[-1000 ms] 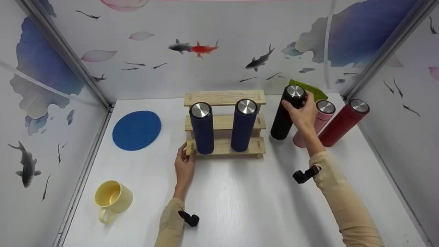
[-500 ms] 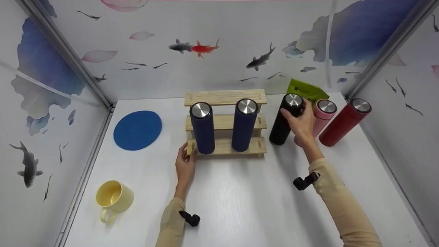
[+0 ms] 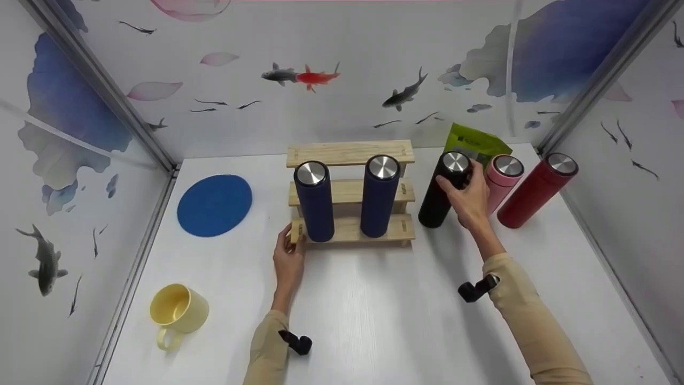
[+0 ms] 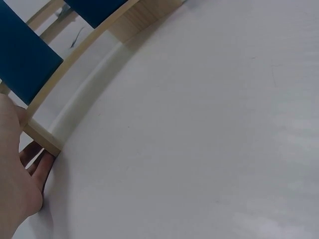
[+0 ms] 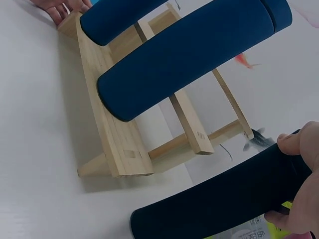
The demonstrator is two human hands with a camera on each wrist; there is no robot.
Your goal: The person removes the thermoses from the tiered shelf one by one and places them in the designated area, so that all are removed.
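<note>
A three-tier wooden display rack stands on the table, with two navy vacuum flasks upright on its lowest step. My left hand grips the left end of that step, thumb near the top and fingers by the end support, as the left wrist view shows. To the right of the rack, my right hand holds a black vacuum flask round its upper part, just under the steel-topped lid. The flask is nearly upright, its base close over the table beside the rack. In the right wrist view the black flask overlaps the lower right corner.
Close to the right hand stand a pink flask and a red flask. Behind them leans a green packet. At left lie a round blue mat and a yellow mug. Printed panels enclose the table.
My right hand has drawn the black flask a little toward me, away from the green packet, which shows more now. My left hand has stayed on the rack.
</note>
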